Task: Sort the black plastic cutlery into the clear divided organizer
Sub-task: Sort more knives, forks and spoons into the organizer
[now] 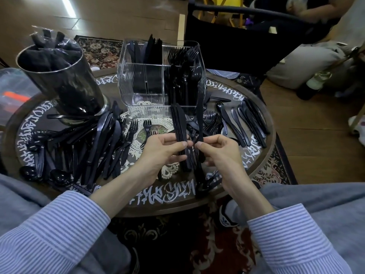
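Note:
My left hand [164, 153] grips a stack of black plastic knives [179, 127], blades pointing away from me. Beside it my right hand [219, 153] pinches a single black knife [200, 123], held upright over the table's middle. Behind both hands stands the clear divided organizer [142, 95]; knives fill its back left compartment, forks and spoons its right side, and the front left compartment looks empty. Loose black cutlery [98, 147] lies in a heap on the left of the round table, with more knives and spoons [248, 123] on the right.
A dark shiny cylinder holder [65, 84] with wrapped black items stands at the back left. The round table [264, 159] has white lettering around its rim. A black chair [227, 40] and a seated person's legs are beyond the table at the right.

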